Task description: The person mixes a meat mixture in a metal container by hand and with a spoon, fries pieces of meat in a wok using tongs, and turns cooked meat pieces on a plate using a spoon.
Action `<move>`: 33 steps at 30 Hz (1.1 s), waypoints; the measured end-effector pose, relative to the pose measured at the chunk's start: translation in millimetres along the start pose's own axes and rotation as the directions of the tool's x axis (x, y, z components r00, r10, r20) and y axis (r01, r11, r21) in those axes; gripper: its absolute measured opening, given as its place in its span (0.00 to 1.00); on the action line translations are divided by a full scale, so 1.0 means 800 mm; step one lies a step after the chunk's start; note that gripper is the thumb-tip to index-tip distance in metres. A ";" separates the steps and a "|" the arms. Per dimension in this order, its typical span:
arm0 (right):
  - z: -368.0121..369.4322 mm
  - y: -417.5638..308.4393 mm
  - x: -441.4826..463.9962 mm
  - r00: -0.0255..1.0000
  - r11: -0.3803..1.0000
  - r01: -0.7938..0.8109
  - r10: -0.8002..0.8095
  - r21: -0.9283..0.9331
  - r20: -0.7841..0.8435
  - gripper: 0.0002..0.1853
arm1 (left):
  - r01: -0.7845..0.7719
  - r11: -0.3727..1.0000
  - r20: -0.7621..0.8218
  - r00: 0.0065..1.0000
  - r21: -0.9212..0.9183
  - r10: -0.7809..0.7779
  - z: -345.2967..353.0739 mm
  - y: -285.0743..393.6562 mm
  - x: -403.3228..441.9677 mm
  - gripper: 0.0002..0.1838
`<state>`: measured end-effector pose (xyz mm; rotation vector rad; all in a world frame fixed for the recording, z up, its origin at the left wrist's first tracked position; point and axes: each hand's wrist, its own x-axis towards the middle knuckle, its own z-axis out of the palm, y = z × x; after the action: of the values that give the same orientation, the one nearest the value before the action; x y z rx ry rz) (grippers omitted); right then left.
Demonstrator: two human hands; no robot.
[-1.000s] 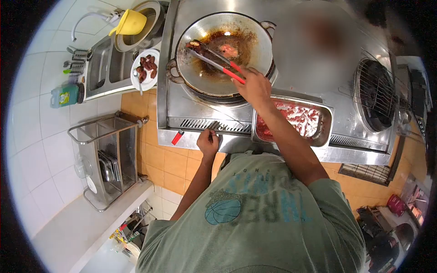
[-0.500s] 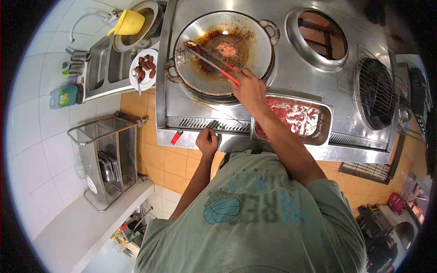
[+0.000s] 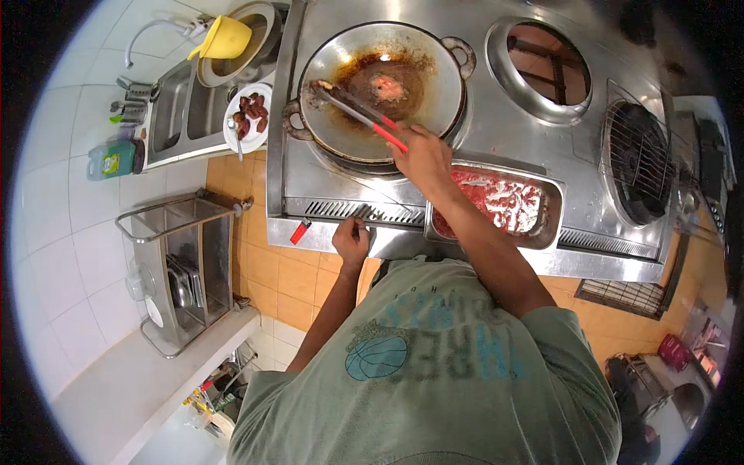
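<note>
My right hand (image 3: pixel 424 161) is closed round the red handles of metal tongs (image 3: pixel 358 115). Their tips hold a dark browned piece (image 3: pixel 322 87) against the upper left wall of the wok (image 3: pixel 325 136). A reddish piece (image 3: pixel 386 87) lies in the brown oil at the wok's middle. Below my right forearm is a steel tray (image 3: pixel 552 226) with red, wet residue. My left hand (image 3: pixel 351 239) rests curled at the stove's front edge; whether its fingers hold anything is hidden. Just left of it lies a red lighter (image 3: pixel 301 231).
A white plate (image 3: pixel 264 137) with several browned pieces and a spoon stands by the sink (image 3: pixel 168 116), left of the wok. A yellow dipper (image 3: pixel 225 39) sits behind it. An open burner ring (image 3: pixel 496 58) and a wire grill (image 3: pixel 639 155) are to the right.
The tongs and my right hand have shifted slightly; the tong tips have moved a little down the wok's left wall. My left hand stays at the edge.
</note>
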<state>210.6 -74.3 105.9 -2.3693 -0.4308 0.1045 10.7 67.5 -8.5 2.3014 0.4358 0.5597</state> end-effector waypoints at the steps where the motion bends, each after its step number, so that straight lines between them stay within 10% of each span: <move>1: -0.002 -0.001 -0.003 1.000 1.000 0.007 -0.007 0.013 0.002 0.19 | 0.042 0.999 0.033 0.999 0.005 -0.042 -0.002 0.001 0.000 0.03; 24: -0.015 0.027 -0.013 0.994 0.995 0.096 -0.097 0.030 0.043 0.17 | 0.168 0.984 -0.038 0.985 -0.052 -0.170 -0.002 0.004 -0.006 0.04; 33: -0.023 -0.046 -0.043 0.989 0.961 -0.151 0.147 0.231 0.033 0.20 | 0.246 0.726 0.243 0.964 -0.643 -0.112 -0.031 -0.012 -0.008 0.07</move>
<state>172.0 -72.5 142.6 -2.1674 -0.2325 0.2309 -8.8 85.2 -1.4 1.5677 0.2937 0.3189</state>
